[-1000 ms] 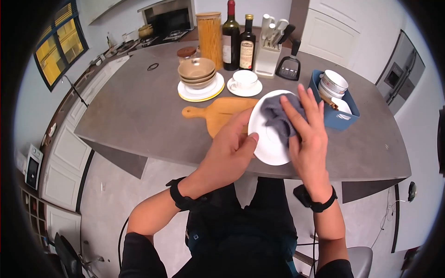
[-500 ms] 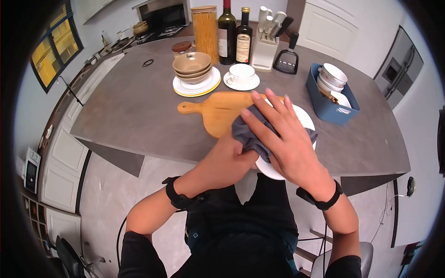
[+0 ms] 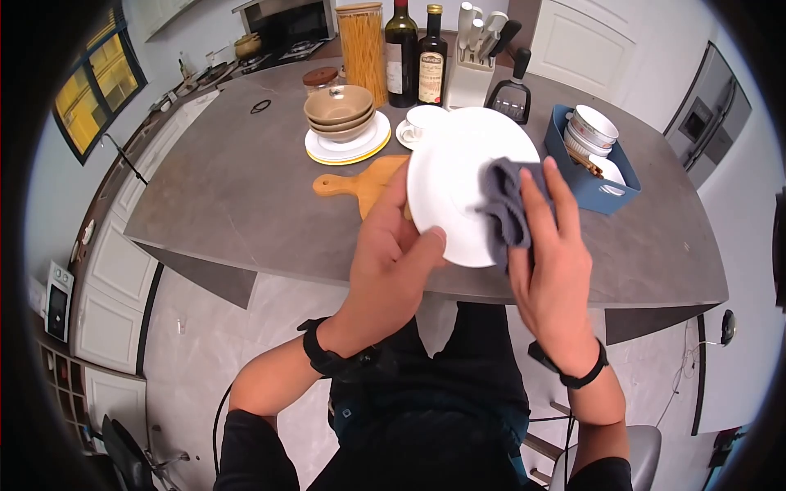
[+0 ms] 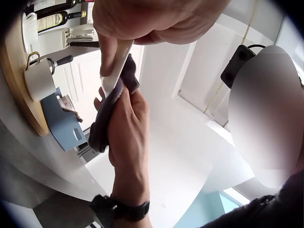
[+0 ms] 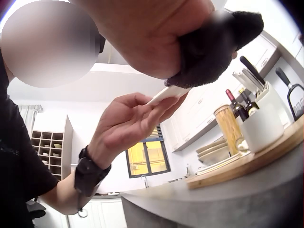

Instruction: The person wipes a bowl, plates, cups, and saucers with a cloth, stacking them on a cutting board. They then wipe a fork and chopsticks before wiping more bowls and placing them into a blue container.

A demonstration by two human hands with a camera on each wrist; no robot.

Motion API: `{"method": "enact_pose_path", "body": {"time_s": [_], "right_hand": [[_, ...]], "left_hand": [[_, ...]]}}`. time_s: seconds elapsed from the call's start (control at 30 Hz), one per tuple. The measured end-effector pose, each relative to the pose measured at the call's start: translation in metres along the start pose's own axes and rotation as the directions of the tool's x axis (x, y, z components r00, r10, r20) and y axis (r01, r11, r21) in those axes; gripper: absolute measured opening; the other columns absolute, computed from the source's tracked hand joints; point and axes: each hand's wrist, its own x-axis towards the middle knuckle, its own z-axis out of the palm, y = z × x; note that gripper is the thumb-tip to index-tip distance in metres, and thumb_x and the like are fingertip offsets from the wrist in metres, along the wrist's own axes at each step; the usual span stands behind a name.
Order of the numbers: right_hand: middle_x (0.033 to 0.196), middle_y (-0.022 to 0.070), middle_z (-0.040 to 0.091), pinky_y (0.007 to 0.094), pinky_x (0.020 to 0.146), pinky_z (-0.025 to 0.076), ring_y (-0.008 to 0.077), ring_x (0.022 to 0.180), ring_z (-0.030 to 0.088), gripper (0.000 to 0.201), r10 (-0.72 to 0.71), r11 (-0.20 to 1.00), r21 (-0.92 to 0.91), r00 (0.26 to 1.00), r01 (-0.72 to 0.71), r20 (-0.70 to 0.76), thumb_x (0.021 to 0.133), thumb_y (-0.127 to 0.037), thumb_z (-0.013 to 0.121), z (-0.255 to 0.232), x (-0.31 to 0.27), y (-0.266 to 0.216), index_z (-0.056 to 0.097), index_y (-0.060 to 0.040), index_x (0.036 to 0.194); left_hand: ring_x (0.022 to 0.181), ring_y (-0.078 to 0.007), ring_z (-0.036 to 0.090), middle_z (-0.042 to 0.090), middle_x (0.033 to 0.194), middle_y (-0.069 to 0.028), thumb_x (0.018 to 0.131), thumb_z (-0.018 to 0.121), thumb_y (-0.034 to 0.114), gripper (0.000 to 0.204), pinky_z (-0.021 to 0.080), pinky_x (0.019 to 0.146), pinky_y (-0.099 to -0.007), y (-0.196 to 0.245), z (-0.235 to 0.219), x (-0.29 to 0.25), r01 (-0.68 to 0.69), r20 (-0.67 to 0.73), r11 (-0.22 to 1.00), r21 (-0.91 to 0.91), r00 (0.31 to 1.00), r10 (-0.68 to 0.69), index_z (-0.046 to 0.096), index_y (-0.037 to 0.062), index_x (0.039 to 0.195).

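Note:
A round white plate [image 3: 458,184] is held tilted above the near side of the counter, its face toward the head camera. My left hand [image 3: 389,250] grips it by its left edge, thumb on the face and the other fingers behind. At the right edge, my right hand [image 3: 553,262] holds a bunched dark grey cloth [image 3: 509,200] against the plate. In the left wrist view the plate [image 4: 116,71] shows edge-on with the cloth [image 4: 107,116] around its rim. From the right wrist, the cloth [image 5: 209,50] lies beneath my right palm.
Below the plate lies a wooden cutting board [image 3: 360,186]. Behind it stand brown bowls [image 3: 338,110] on plates [image 3: 360,147] and a white cup [image 3: 422,121]. A blue bin [image 3: 610,190] with dishes is at right. Bottles [image 3: 432,65], pasta jar [image 3: 363,53] and knife block [image 3: 471,82] line the back.
The plate rose and turned its face more toward the head camera. My right hand and the cloth swept across the plate to the left, then back to its right edge. My left hand kept its grip.

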Motion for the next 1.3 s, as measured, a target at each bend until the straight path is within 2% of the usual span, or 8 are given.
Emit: {"method": "enact_pose_path", "body": {"time_s": [0.6, 0.73, 0.77, 0.83, 0.9, 1.03, 1.1, 1.3], "right_hand": [[0.145, 0.0166, 0.058, 0.0482, 0.115, 0.044, 0.0348, 0.139, 0.052, 0.043, -0.563, 0.816, 0.013, 0.791, 0.577, 0.240, 0.084, -0.006, 0.061, -0.002, -0.003, -0.005, 0.065, 0.0022, 0.126], [0.147, 0.0215, 0.056, 0.0447, 0.112, 0.046, 0.0342, 0.141, 0.051, 0.044, -0.358, 0.931, -0.134, 0.923, 0.340, -0.144, 0.087, -0.004, 0.063, -0.003, -0.008, 0.025, 0.064, 0.0043, 0.130], [0.146, 0.0209, 0.057, 0.0422, 0.110, 0.048, 0.0317, 0.138, 0.054, 0.040, -0.171, 0.964, 0.162, 0.958, 0.210, -0.229, 0.093, -0.004, 0.060, -0.002, -0.006, 0.031, 0.063, 0.0048, 0.131], [0.139, 0.0164, 0.063, 0.0358, 0.102, 0.053, 0.0235, 0.122, 0.065, 0.034, 0.445, 0.672, 0.666, 0.895, -0.325, -0.013, 0.106, -0.009, 0.051, -0.010, 0.001, 0.026, 0.059, 0.0038, 0.136], [0.130, 0.0151, 0.068, 0.0367, 0.096, 0.057, 0.0240, 0.113, 0.069, 0.038, 0.447, 0.001, 0.926, 0.829, -0.378, 0.337, 0.108, -0.018, 0.048, -0.008, -0.001, 0.043, 0.056, 0.0020, 0.140], [0.134, 0.0152, 0.066, 0.0392, 0.097, 0.058, 0.0260, 0.115, 0.069, 0.044, 0.080, -0.618, 0.655, 0.795, -0.434, 0.602, 0.110, -0.026, 0.043, 0.014, -0.035, 0.057, 0.053, 0.0015, 0.142], [0.135, 0.0163, 0.065, 0.0419, 0.100, 0.057, 0.0284, 0.117, 0.068, 0.048, 0.044, -0.685, 0.590, 0.784, -0.427, 0.619, 0.108, -0.031, 0.047, 0.016, -0.051, 0.055, 0.052, 0.0017, 0.143], [0.139, 0.0271, 0.057, 0.0457, 0.099, 0.058, 0.0378, 0.119, 0.066, 0.064, -0.202, -0.680, 0.341, 0.613, -0.649, 0.763, 0.107, -0.046, 0.046, 0.004, -0.056, 0.043, 0.042, 0.0018, 0.150]], "left_hand": [[0.112, -0.0128, 0.064, 0.064, 0.124, -0.0068, 0.114, 0.039, 0.039, 0.045, 0.055, 0.092, -0.0305, 0.000, 0.001, -0.002, 0.200, -0.133, 0.950, -0.238, 0.963, -0.236, 0.052, 0.0033, 0.139], [0.100, -0.0128, 0.068, 0.070, 0.119, -0.0079, 0.113, 0.046, 0.034, 0.045, 0.056, 0.087, -0.0278, 0.004, 0.002, 0.004, 0.178, -0.175, 0.956, -0.234, 0.959, -0.221, 0.054, 0.0011, 0.141], [0.099, -0.0112, 0.066, 0.071, 0.116, -0.0075, 0.111, 0.050, 0.029, 0.040, 0.054, 0.084, -0.0262, -0.003, 0.002, 0.003, 0.180, -0.145, 0.971, -0.157, 0.968, -0.203, 0.058, -0.0008, 0.136], [0.098, -0.0104, 0.065, 0.071, 0.115, -0.0070, 0.111, 0.051, 0.028, 0.039, 0.053, 0.083, -0.0260, -0.018, 0.000, -0.001, 0.134, -0.069, 0.990, 0.033, 0.989, -0.131, 0.058, -0.0019, 0.135], [0.097, -0.0083, 0.063, 0.071, 0.109, -0.0050, 0.110, 0.052, 0.024, 0.036, 0.051, 0.085, -0.0269, -0.021, 0.004, -0.002, 0.077, 0.013, 0.978, 0.194, 0.997, -0.081, 0.060, -0.0044, 0.130], [0.105, -0.0114, 0.062, 0.066, 0.123, -0.0103, 0.109, 0.053, 0.023, 0.037, 0.050, 0.090, -0.0278, -0.011, 0.009, -0.001, 0.105, 0.018, 0.951, 0.291, 0.993, -0.115, 0.061, -0.0035, 0.134], [0.127, -0.0227, 0.054, 0.052, 0.144, -0.0179, 0.107, 0.056, 0.024, 0.039, 0.043, 0.106, -0.0350, -0.022, 0.011, -0.004, -0.234, 0.076, 0.827, 0.511, 0.971, 0.228, 0.061, -0.0008, 0.138], [0.148, -0.0338, 0.034, 0.034, 0.162, -0.0186, 0.104, 0.059, 0.022, 0.039, 0.029, 0.119, -0.0433, -0.014, 0.010, -0.006, -0.390, 0.325, 0.563, 0.729, 0.921, 0.217, 0.064, 0.0053, 0.139]]}}
